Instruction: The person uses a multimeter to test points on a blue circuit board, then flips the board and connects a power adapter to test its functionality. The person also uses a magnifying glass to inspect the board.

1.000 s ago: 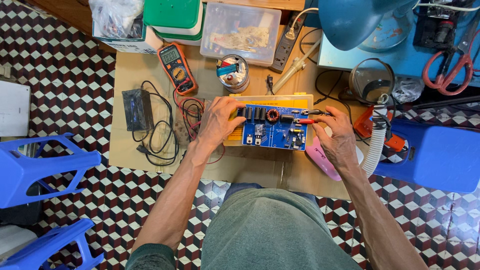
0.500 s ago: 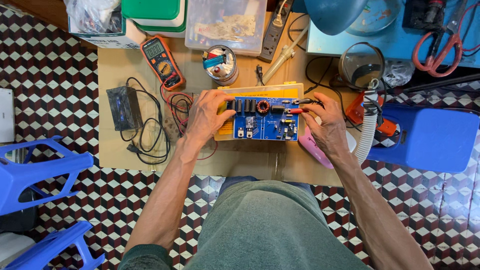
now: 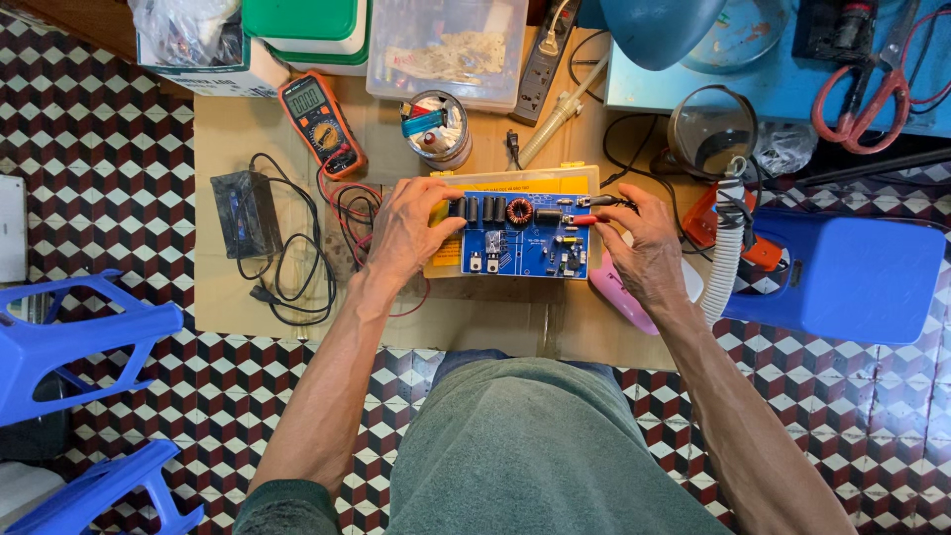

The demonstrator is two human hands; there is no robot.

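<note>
- Since the earlier frame little has shifted: both hands remain at the blue circuit board [image 3: 530, 236], and the view has only slid a little over the bench.
- That board lies flat on a yellow case [image 3: 515, 181], near the middle of the bench [image 3: 248, 139], just ahead of the person.
- Left hand [image 3: 411, 230] presses on the board's left end, fingers spread and curled over its black capacitors.
- Right hand [image 3: 644, 248] pinches a red-handled probe [image 3: 591, 219] against the board's right edge; a black probe [image 3: 612, 201] lies just above it, whether held I cannot tell.
- Judged by its look, the board is light, stiff and fragile; best taken by its bare edges, not by the copper coil or other parts.
- Farther out: an orange multimeter [image 3: 317, 124] toward the far-left corner, a black adapter [image 3: 244, 212] with coiled cable at the left edge, a clear plastic box [image 3: 446, 50] along the far edge, and red scissors [image 3: 862, 94] at far right.
</note>
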